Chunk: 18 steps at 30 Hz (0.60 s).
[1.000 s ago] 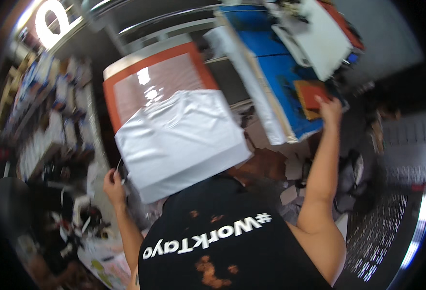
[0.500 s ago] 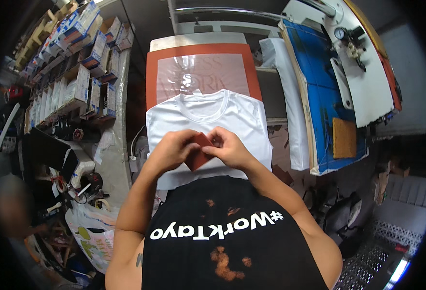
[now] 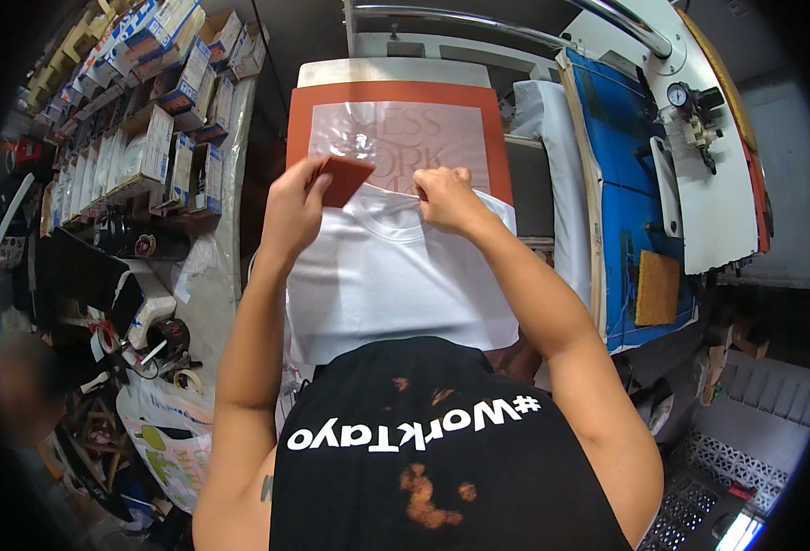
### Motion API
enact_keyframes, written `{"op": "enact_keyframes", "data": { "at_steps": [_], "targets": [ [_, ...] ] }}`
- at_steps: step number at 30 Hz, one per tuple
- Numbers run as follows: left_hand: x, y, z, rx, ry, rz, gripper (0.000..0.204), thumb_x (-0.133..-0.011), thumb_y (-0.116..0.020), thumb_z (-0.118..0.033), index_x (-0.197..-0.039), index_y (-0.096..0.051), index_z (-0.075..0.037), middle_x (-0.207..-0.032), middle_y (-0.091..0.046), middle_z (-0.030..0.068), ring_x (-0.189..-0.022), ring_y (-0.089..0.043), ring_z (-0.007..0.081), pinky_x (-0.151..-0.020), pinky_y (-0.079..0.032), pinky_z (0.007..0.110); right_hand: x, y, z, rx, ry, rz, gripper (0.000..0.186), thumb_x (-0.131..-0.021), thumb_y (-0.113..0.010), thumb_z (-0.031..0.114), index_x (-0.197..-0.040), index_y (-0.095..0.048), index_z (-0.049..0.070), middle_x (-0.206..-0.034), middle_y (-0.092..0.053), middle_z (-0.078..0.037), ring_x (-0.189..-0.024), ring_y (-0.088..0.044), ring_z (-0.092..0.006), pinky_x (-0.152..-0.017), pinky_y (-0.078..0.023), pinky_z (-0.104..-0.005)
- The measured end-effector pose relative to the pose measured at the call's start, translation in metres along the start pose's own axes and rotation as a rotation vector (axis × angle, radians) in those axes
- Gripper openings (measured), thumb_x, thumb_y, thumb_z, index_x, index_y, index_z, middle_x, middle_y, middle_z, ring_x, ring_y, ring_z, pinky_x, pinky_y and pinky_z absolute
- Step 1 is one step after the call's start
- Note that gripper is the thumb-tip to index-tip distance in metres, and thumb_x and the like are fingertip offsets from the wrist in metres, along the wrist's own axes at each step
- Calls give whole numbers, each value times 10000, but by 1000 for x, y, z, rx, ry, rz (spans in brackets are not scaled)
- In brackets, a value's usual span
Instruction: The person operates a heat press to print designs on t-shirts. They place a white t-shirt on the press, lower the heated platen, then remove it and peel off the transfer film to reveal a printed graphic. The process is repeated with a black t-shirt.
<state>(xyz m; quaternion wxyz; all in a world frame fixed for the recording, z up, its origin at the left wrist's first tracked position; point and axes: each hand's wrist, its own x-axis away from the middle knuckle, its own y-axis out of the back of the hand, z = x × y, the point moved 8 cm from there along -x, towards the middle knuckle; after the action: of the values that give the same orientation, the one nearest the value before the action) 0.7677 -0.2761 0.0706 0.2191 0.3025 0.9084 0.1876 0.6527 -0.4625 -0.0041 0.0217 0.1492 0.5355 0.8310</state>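
A white T-shirt lies over the near part of a flat board covered with a rust-red sheet, its neckline toward the far side. Beyond the neckline, a clear film with faint lettering rests on that sheet. My left hand is closed on a small rust-red piece of sheet, held at the left of the collar. At the collar's right side, my right hand pinches the shirt fabric with its fingers closed.
To the right stands a blue-covered press bed with a tan pad and a pressure gauge. White cloth hangs between it and the board. Open boxes crowd the left table. A blurred person is at far left.
Both hands have moved up and away from the shirt's chest. The left has kept the rust-red piece; the right has let go of it and taken hold of the collar.
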Motion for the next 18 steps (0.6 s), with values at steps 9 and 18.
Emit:
{"op": "enact_keyframes", "data": {
  "at_steps": [9, 18],
  "targets": [
    [-99, -101, 17, -38, -124, 407, 270, -930, -619, -59, -1189, -675, -9, -995, -717, 175, -889, -681, 188, -814, -538, 336, 24, 32, 17, -150, 297, -484, 225, -743, -629, -11, -956, -668, 49, -905, -673, -106, -907, -628, -333, -817, -485, -446],
    [-60, -127, 13, -91, -124, 636, 237, -906, -649, -113, -1121, -727, -49, -985, -723, 133, -876, -675, 289, -803, -537, 389, 27, 16, -13, -306, 141, -507, 113, -763, -667, 30, -873, -691, 44, -933, -663, -110, -900, -619, -322, -820, -495, -426]
  ]
}}
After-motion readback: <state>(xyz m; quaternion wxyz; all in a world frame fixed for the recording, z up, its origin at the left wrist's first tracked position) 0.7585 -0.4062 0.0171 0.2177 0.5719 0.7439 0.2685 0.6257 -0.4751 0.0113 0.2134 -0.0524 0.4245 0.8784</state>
